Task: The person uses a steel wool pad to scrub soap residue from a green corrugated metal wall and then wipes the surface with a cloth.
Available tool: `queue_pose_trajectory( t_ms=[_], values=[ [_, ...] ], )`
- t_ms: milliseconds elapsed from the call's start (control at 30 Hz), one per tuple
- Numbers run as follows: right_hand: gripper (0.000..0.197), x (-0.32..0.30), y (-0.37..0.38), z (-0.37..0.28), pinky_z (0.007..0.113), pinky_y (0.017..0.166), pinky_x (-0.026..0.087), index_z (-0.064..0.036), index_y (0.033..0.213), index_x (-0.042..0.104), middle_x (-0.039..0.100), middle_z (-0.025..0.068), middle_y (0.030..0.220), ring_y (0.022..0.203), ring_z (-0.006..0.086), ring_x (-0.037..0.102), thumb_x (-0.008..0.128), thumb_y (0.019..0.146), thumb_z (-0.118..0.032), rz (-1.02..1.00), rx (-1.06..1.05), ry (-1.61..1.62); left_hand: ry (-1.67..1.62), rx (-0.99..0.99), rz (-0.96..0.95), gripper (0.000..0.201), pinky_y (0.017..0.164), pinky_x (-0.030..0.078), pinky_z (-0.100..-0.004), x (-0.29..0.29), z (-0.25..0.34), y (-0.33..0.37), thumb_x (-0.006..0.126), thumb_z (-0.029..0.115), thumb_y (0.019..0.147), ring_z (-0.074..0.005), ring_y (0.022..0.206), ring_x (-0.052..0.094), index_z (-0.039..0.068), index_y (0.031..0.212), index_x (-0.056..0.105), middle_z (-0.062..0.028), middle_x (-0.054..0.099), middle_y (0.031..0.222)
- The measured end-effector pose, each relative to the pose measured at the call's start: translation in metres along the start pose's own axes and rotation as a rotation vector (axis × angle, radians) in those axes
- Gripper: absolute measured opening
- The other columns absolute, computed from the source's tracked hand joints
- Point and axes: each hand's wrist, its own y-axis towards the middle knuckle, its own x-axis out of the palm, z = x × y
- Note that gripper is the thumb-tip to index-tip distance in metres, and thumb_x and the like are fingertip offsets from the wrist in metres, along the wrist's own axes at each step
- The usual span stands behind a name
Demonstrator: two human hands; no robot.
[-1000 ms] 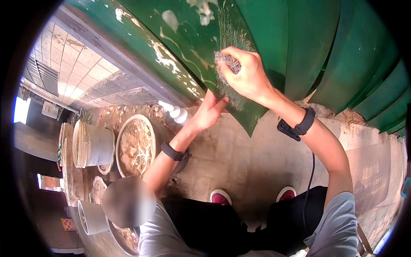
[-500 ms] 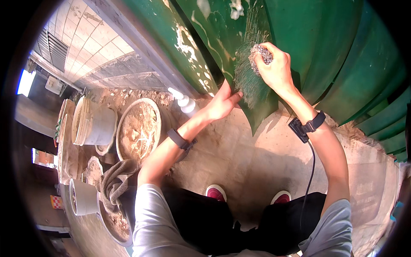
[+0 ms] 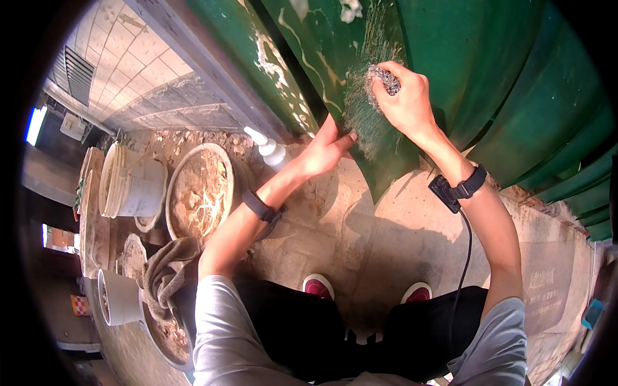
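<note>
My right hand (image 3: 413, 108) is closed around a steel wool scourer (image 3: 386, 80), pressed against a green metal panel (image 3: 389, 151). Pale scratch marks spread over the panel around the scourer, and whitish splashes show higher up. At the panel's left edge is my left hand (image 3: 320, 154), its thumb lying on the front face and its other fingers partly hidden behind the edge. That hand grips the panel near its pointed lower corner.
A white spray bottle (image 3: 271, 153) stands left of my left hand. Farther left are a round tub of dirt (image 3: 168, 199), white buckets (image 3: 143, 193) and a draped grey cloth (image 3: 168, 270). More curved green panels (image 3: 547, 122) stretch rightward.
The whole view has shifted slightly, moving the scene left. My right hand still has the scourer on the scratched patch; my left hand keeps its place at the panel's edge.
</note>
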Motion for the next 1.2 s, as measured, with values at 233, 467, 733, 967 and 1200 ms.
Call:
queue_pose_trajectory(
  t_ms=[233, 467, 733, 967, 1200],
  values=[
    [0.025, 0.003, 0.0, 0.005, 0.039, 0.072, 0.057, 0.0052, 0.104, 0.07, 0.071, 0.0256, 0.086, 0.081, 0.0387, 0.073, 0.069, 0.086, -0.012, 0.044, 0.019, -0.043, -0.032, -0.003, 0.013, 0.059, 0.078, 0.057, -0.0282, 0.001, 0.002, -0.002, 0.05, 0.005, 0.104, -0.0155, 0.109, 0.063, 0.011, 0.156, 0.023, -0.006, 0.054, 0.138],
    [0.025, -0.001, -0.002, 0.006, 0.04, 0.074, 0.057, 0.0048, 0.105, 0.069, 0.072, 0.0255, 0.088, 0.084, 0.0389, 0.073, 0.069, 0.087, -0.012, 0.036, 0.057, -0.021, 0.031, 0.001, 0.004, 0.058, 0.078, 0.057, -0.028, 0.002, 0.0, 0.0, 0.051, 0.006, 0.104, -0.0154, 0.109, 0.063, 0.01, 0.155, 0.024, -0.0059, 0.055, 0.137],
    [0.024, 0.004, -0.001, 0.004, 0.04, 0.073, 0.056, 0.004, 0.106, 0.067, 0.072, 0.024, 0.088, 0.083, 0.038, 0.073, 0.068, 0.089, -0.013, -0.001, 0.08, -0.003, -0.038, 0.014, -0.001, 0.053, 0.085, 0.059, -0.0327, -0.007, -0.004, 0.001, 0.049, 0.004, 0.104, -0.0178, 0.114, 0.062, 0.009, 0.153, 0.029, -0.0069, 0.055, 0.137],
    [0.023, 0.014, -0.003, -0.013, 0.032, 0.07, 0.052, 0.0013, 0.109, 0.064, 0.071, 0.0102, 0.087, 0.076, 0.0139, 0.065, 0.068, 0.095, -0.016, -0.177, 0.202, 0.184, 0.177, 0.141, -0.031, 0.06, 0.112, 0.039, -0.0374, -0.016, 0.0, 0.007, 0.048, -0.003, 0.099, -0.0199, 0.136, 0.043, 0.002, 0.155, 0.028, -0.0107, 0.046, 0.149],
    [0.024, 0.043, -0.013, -0.023, 0.026, 0.075, 0.048, 0.0011, 0.11, 0.065, 0.066, 0.0026, 0.09, 0.081, 0.0076, 0.057, 0.069, 0.096, -0.019, -0.377, 0.249, 0.345, 1.039, -0.354, -0.374, 0.05, 0.091, 0.054, -0.0438, -0.064, 0.067, -0.051, 0.06, 0.03, 0.1, -0.0357, 0.105, 0.068, 0.0, 0.14, 0.053, -0.0198, 0.071, 0.115]
  ],
)
